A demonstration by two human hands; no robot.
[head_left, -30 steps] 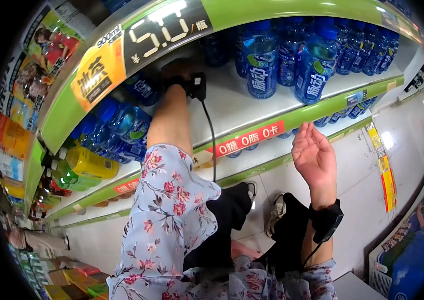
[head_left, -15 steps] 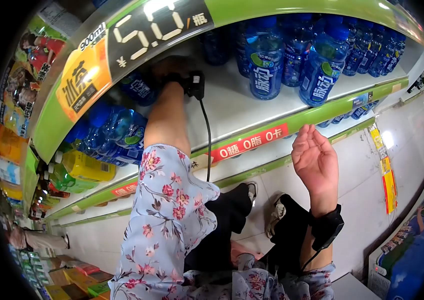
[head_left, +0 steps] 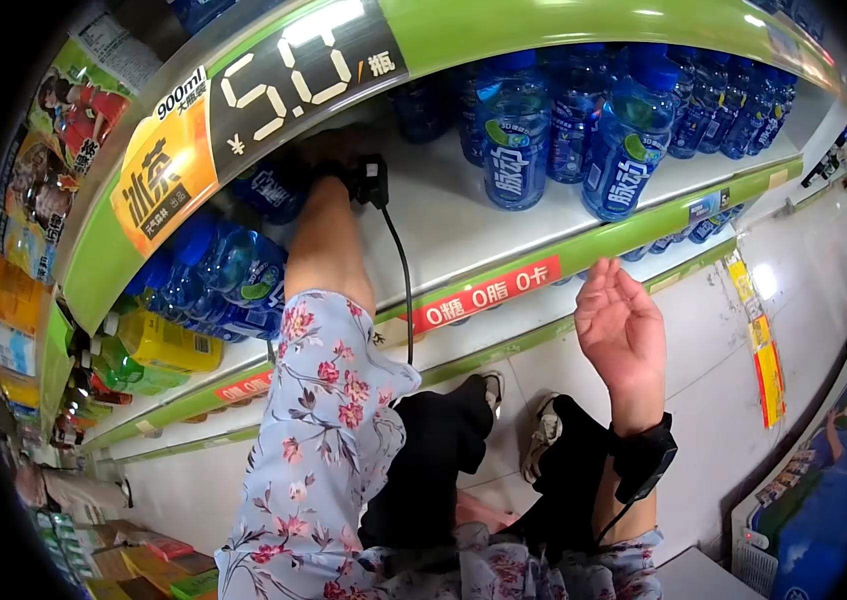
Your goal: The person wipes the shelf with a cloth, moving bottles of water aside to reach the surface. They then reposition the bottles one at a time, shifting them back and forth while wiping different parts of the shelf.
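Observation:
My left arm reaches deep into the shelf (head_left: 444,245), under the raised price strip. Only the back of my left hand (head_left: 332,150) shows dimly in the shadow; its fingers are hidden, and I cannot tell whether they hold anything. Just left of that wrist lies a blue drink bottle (head_left: 269,190). Further right on the same shelf, blue-capped drink bottles (head_left: 516,140) stand upright in rows, one bottle (head_left: 631,145) near the front edge. My right hand (head_left: 622,325) hovers in front of the shelf edge, palm up, fingers loosely extended, with nothing in it.
A curved price strip (head_left: 309,70) overhangs the shelf. Yellow tea bottles (head_left: 169,338) and more blue bottles (head_left: 239,265) crowd the left. A black cable (head_left: 407,280) hangs from my left wrist. Another person's leg (head_left: 79,488) shows at lower left.
The view has shifted slightly, so the shelf and bottles appear a little further left and lower. Both hands keep nearly the same places.

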